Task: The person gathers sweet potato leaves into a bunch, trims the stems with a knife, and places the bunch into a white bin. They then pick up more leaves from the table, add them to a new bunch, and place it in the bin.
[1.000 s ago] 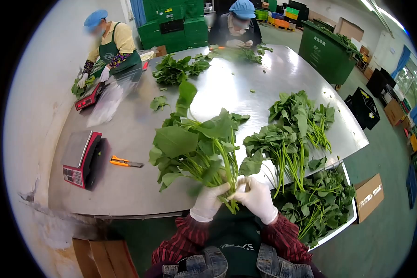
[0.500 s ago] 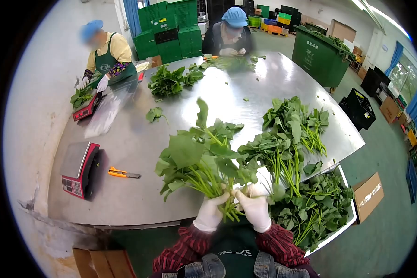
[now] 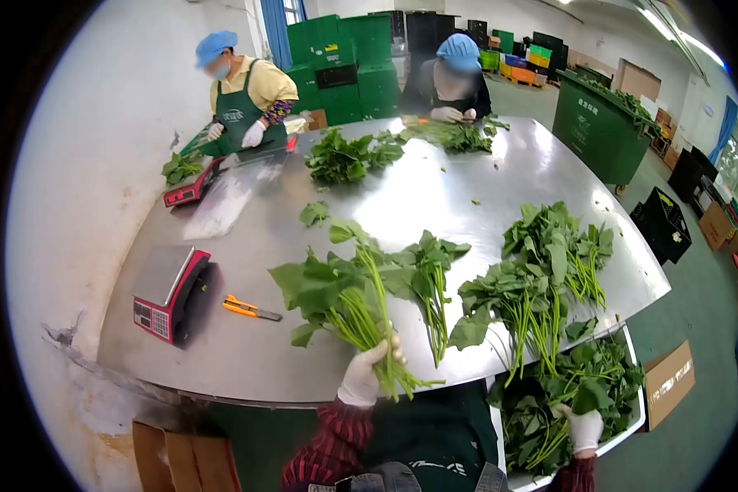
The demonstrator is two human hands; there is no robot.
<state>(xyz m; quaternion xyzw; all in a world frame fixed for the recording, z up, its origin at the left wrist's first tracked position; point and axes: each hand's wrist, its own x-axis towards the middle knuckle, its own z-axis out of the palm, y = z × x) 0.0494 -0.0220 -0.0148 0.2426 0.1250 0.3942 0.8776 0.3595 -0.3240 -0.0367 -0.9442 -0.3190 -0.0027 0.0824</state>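
My left hand (image 3: pixel 367 375), in a white glove, is wrapped round the stems of a bunch of leafy greens (image 3: pixel 344 307), leaves pointing away from me over the table. My right hand (image 3: pixel 582 428), also gloved, is down in the white crate (image 3: pixel 497 439) at the lower right. Its fingers are closed on leafy greens (image 3: pixel 541 410) there, partly hidden by leaves. Just right of the held bunch lies a small bunch of greens (image 3: pixel 431 283) on the metal table (image 3: pixel 303 361). A larger pile of greens (image 3: pixel 541 283) lies further right.
A red scale (image 3: pixel 170 291) and an orange box cutter (image 3: pixel 252 308) lie on the left. Two co-workers in blue caps handle greens across the table, one beside another red scale (image 3: pixel 193 185). A green bin (image 3: pixel 603 127) and cardboard box (image 3: pixel 669 384) stand right.
My right hand has left the held bunch and moved down right into the crate. My left hand keeps the bunch. A small bunch now shows separately on the table. The view has shifted.
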